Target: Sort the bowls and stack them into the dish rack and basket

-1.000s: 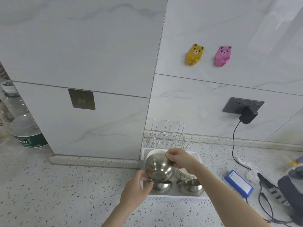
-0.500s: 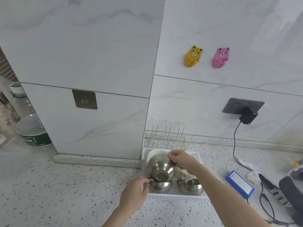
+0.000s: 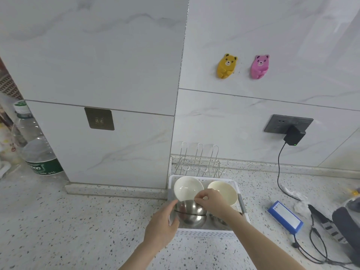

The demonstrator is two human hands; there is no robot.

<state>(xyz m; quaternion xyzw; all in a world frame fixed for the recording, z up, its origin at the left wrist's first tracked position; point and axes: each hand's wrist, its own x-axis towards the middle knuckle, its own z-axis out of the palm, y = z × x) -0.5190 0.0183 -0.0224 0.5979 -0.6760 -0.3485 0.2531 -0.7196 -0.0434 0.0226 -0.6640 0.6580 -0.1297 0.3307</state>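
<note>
You are in the stacking step: a shiny steel bowl [image 3: 191,207] sits upside down on a second steel bowl [image 3: 191,219] at the near left of the white plastic basket [image 3: 204,231], and both your hands are on this pair.

Your right hand [image 3: 212,201] pinches the far rim of the upper bowl between thumb and fingertips. Your left hand [image 3: 162,225] lies against the left side of the stack with the fingers nearly straight, so it supports and does not clamp.

Behind the stack, two white ceramic bowls stand in the far part of the basket: the left white bowl [image 3: 187,187] is tilted with its hollow toward you, and the right cream-white bowl [image 3: 224,189] is just beside it. A third steel bowl [image 3: 217,221] at the near right is mostly hidden under your right forearm. The silver wire dish rack [image 3: 198,162], just beyond the basket by the wall, holds nothing that I can see.

I judge the steel bowl is almost seated. The next move probably needs you to let the pinch go gently, check that the stack does not rock, and then take a white bowl toward the rack. Steel on steel slides easily, so keep the left hand there until the bowl sits evenly.
</note>
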